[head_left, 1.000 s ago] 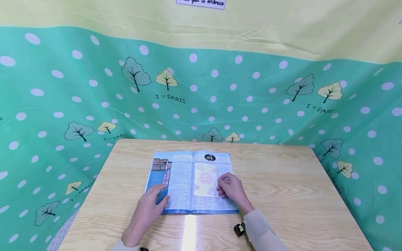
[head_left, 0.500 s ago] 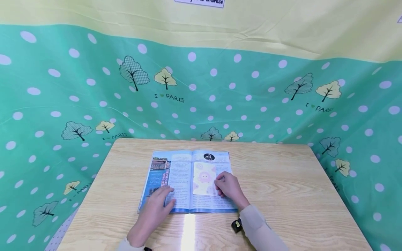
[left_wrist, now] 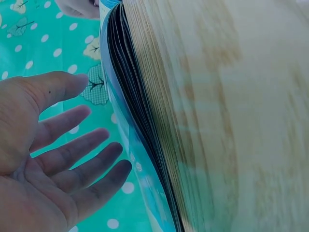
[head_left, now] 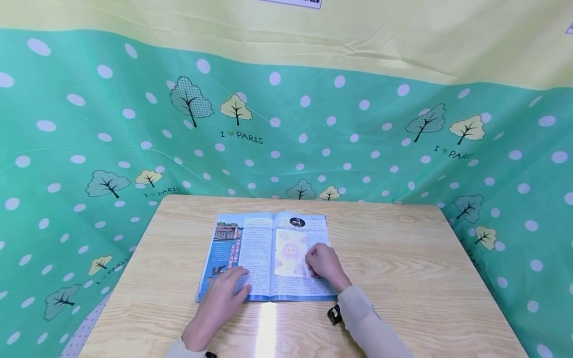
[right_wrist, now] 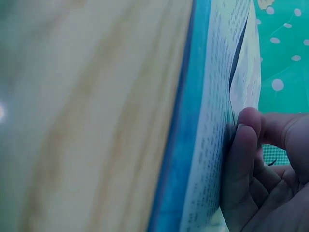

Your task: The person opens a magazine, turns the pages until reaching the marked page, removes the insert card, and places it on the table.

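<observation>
An open magazine [head_left: 257, 278] lies on the table, with a photo of buildings by water on its left page. On the right page sits a pale rectangular card [head_left: 288, 266] printed with a pink cartoon figure. My right hand [head_left: 325, 263] pinches the card's right edge between thumb and curled fingers; in the right wrist view that edge of the card [right_wrist: 246, 79] stands a little off the page. My left hand [head_left: 224, 296] lies over the lower part of the left page, its fingers spread and relaxed, holding nothing. The left wrist view shows its palm beside the magazine's page edges [left_wrist: 128, 87].
A wooden table [head_left: 394, 248] extends on both sides of the magazine. A green and yellow curtain [head_left: 367, 134] with dots and trees hangs behind and beside it. A small black device [head_left: 334, 314] is at my right wrist, and glare marks the front of the table.
My left hand has moved slightly right and inward over the left page. My right hand stays at the card's right edge, and the card keeps its place on the page.
</observation>
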A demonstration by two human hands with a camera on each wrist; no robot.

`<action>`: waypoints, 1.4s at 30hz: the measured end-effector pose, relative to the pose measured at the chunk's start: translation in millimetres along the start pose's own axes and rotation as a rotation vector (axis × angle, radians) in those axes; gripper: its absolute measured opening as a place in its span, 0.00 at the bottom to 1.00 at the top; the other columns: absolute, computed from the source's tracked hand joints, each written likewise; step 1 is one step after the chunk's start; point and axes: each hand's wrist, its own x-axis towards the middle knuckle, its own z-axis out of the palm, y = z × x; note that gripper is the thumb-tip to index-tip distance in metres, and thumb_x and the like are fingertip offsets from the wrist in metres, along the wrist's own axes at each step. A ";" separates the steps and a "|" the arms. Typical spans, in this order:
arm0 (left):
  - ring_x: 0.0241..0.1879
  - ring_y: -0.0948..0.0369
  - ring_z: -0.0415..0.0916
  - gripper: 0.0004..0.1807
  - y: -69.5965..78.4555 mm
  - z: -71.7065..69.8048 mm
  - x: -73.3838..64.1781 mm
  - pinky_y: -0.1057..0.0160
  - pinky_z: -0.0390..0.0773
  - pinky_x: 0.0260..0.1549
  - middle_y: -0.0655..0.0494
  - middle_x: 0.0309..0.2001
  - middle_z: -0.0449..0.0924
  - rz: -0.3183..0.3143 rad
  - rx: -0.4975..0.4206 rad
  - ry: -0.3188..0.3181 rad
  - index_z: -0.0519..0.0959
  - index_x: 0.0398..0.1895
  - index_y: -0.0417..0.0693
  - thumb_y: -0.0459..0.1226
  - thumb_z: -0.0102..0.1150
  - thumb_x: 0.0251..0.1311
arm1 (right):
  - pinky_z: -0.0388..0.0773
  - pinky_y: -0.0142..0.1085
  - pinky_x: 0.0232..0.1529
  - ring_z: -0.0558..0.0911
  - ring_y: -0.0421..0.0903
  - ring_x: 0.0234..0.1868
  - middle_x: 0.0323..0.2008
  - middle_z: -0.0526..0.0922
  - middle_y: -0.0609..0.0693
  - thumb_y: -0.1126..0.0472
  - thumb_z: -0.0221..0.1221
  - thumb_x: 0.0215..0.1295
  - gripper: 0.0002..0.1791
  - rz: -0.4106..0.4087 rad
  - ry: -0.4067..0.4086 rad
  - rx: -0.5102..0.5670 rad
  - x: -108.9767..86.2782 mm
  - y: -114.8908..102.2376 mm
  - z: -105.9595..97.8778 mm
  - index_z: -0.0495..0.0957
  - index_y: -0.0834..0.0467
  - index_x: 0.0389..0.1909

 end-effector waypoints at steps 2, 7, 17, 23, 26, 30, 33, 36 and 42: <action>0.58 0.42 0.76 0.20 -0.1 -0.3 0.4 0.33 0.73 0.59 0.42 0.56 0.80 -0.008 0.002 -0.011 0.82 0.53 0.41 0.38 0.72 0.58 | 0.74 0.29 0.11 0.75 0.42 0.12 0.13 0.77 0.49 0.67 0.54 0.60 0.08 -0.003 -0.005 -0.015 0.9 -0.9 -0.4 0.77 0.57 0.22; 0.58 0.44 0.76 0.20 -0.2 -0.9 -0.4 0.38 0.75 0.60 0.43 0.56 0.80 -0.024 -0.008 -0.021 0.82 0.53 0.42 0.38 0.71 0.59 | 0.75 0.29 0.12 0.76 0.42 0.13 0.15 0.78 0.49 0.66 0.56 0.60 0.05 0.017 -0.009 -0.003 1.0 -2.0 -1.9 0.78 0.58 0.26; 0.59 0.47 0.76 0.20 -1.4 -6.4 -0.5 0.45 0.78 0.58 0.48 0.55 0.82 -0.115 -0.212 -0.040 0.82 0.55 0.45 0.39 0.71 0.60 | 0.70 0.30 0.17 0.73 0.42 0.18 0.22 0.76 0.48 0.63 0.56 0.62 0.02 -0.022 0.048 0.034 -4.2 3.0 -5.2 0.75 0.57 0.31; 0.56 0.48 0.78 0.19 -2.2 -11.1 -0.5 0.51 0.86 0.48 0.50 0.55 0.82 -0.175 -0.329 -0.040 0.82 0.55 0.46 0.38 0.70 0.62 | 0.79 0.32 0.23 0.79 0.44 0.22 0.23 0.78 0.49 0.65 0.56 0.61 0.02 -0.055 0.063 0.121 -7.3 3.1 -9.8 0.75 0.60 0.32; 0.55 0.48 0.78 0.18 -2.4 -12.0 -0.5 0.53 0.86 0.47 0.50 0.55 0.82 -0.184 -0.347 -0.037 0.82 0.55 0.46 0.37 0.70 0.62 | 0.79 0.32 0.24 0.80 0.43 0.23 0.22 0.79 0.49 0.66 0.58 0.61 0.01 -0.059 0.074 0.153 -8.4 3.6 -11.2 0.76 0.60 0.31; 0.55 0.49 0.78 0.18 -2.9 -12.0 -1.1 0.56 0.86 0.47 0.50 0.55 0.81 -0.212 -0.364 -0.038 0.82 0.55 0.46 0.37 0.69 0.62 | 0.81 0.33 0.27 0.80 0.44 0.25 0.24 0.81 0.50 0.66 0.60 0.62 0.02 -0.064 0.076 0.241 -9.8 6.5 -11.1 0.76 0.61 0.33; 0.54 0.49 0.79 0.19 -3.8 -12.2 -1.8 0.59 0.87 0.45 0.48 0.55 0.81 -0.239 -0.398 -0.028 0.82 0.55 0.45 0.37 0.69 0.62 | 0.85 0.35 0.29 0.83 0.46 0.27 0.26 0.83 0.52 0.67 0.61 0.64 0.06 -0.040 0.053 0.377 -10.7 9.4 -11.1 0.77 0.64 0.40; 0.52 0.50 0.81 0.19 -5.3 -12.7 -2.9 0.61 0.87 0.44 0.49 0.54 0.81 -0.255 -0.443 -0.009 0.81 0.56 0.43 0.36 0.69 0.62 | 0.88 0.40 0.30 0.83 0.48 0.27 0.28 0.84 0.54 0.68 0.60 0.66 0.13 -0.016 0.028 0.505 -11.0 12.3 -12.0 0.77 0.68 0.49; 0.49 0.53 0.83 0.20 -9.1 -12.6 -4.4 0.61 0.87 0.43 0.51 0.53 0.82 -0.260 -0.537 0.010 0.81 0.56 0.42 0.38 0.70 0.61 | 0.88 0.40 0.29 0.82 0.48 0.27 0.29 0.84 0.56 0.70 0.58 0.67 0.13 0.014 -0.002 0.646 -12.4 15.3 -16.1 0.78 0.72 0.50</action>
